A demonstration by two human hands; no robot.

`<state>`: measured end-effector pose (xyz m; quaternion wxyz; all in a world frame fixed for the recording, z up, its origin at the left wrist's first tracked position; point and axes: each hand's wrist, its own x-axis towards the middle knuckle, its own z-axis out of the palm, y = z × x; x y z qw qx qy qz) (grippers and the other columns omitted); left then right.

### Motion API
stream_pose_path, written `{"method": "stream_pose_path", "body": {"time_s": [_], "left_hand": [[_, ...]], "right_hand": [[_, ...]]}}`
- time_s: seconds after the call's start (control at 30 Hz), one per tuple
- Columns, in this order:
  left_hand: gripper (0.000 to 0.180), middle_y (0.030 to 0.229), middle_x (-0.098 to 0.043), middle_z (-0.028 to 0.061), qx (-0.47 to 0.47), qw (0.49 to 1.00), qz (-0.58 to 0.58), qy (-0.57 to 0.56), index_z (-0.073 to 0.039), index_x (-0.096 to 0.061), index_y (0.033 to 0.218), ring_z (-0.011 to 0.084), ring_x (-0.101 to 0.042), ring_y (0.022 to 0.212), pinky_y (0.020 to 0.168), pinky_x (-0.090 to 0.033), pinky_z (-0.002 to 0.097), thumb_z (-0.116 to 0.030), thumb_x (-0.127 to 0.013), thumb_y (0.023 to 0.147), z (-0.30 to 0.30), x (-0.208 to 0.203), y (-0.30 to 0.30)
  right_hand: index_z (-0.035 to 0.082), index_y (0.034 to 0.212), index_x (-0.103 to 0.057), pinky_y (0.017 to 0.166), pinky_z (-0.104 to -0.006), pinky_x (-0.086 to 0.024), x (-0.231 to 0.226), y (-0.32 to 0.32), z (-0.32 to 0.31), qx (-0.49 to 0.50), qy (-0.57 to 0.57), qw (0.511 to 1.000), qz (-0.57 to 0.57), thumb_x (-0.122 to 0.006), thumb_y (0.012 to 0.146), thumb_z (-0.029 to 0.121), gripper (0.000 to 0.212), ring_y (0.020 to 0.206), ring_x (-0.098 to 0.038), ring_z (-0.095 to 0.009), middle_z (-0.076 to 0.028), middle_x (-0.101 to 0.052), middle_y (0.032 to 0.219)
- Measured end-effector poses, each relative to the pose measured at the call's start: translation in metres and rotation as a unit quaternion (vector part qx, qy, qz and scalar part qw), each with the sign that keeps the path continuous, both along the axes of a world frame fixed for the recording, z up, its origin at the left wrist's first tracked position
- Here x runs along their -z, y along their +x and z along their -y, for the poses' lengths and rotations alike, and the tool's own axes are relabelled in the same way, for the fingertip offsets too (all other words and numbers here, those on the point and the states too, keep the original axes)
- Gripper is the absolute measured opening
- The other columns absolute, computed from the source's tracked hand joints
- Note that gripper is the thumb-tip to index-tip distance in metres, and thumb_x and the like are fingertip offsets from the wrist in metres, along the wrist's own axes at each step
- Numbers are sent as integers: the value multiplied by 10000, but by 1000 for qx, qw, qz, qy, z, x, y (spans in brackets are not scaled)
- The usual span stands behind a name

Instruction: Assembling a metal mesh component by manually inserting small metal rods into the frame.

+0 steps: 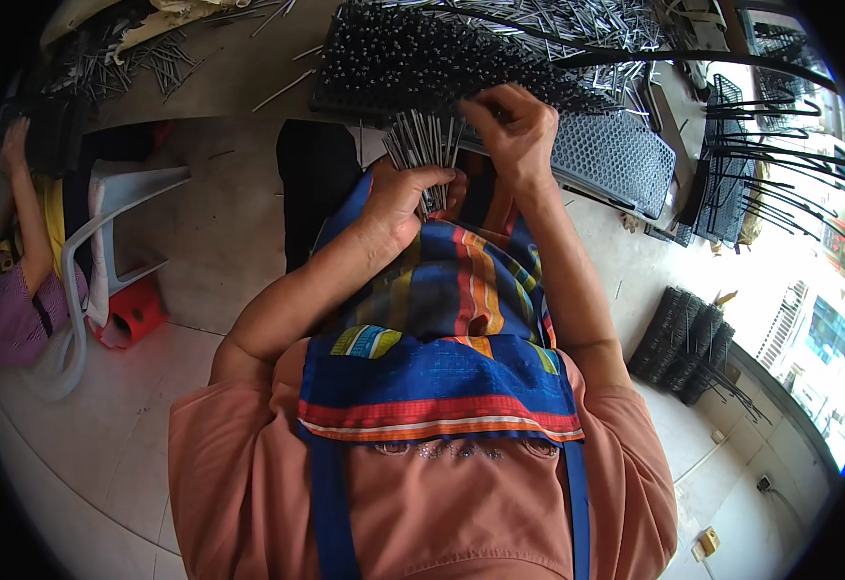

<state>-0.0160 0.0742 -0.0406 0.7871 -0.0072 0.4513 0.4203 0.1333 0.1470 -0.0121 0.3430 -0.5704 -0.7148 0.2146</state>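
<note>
My left hand (pixel 401 201) is wrapped round a bundle of thin metal rods (pixel 422 143), held upright over my lap with their ends fanned out at the top. To its right, my right hand (pixel 521 126) is curled with thumb and fingers drawn together at the near edge of a dark rack. Its fingertips are a little blurred, and what they pinch, if anything, cannot be made out. The black perforated rack (pixel 331 101) is densely filled with upright rods (pixel 422 58). A grey plate with honeycomb holes (pixel 611 159) lies beside it on the right.
Loose metal rods (pixel 597 24) lie heaped behind the rack, with more (pixel 157 68) at the far left. Black wire racks with long prongs (pixel 732 164) stand at right; dark bundled racks (pixel 684 343) sit on the floor. At left, another person (pixel 26 309) is near a pale chair (pixel 103 242) and red stool (pixel 132 314).
</note>
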Motion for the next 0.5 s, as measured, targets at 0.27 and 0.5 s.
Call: {"method": "stream_pose_path", "body": {"time_s": [0.27,0.5], "left_hand": [[229,831,-704,128,22,998,-20,53,-7,-640,985,232,-706,683,552,-570,327,72,-660,771,1,-7,6],[176,791,-701,139,28,994,-89,65,6,-621,934,238,-700,655,540,-569,333,60,-662,772,10,2,8]], "right_hand": [[-9,800,-694,471,-213,-358,4,22,20,2,-389,879,-275,-719,809,83,95,495,-482,-50,1,-599,603],[15,887,-730,512,-172,-343,8,27,4,119,8,933,-340,-706,815,-19,83,570,-467,-14,31,-613,709]]}}
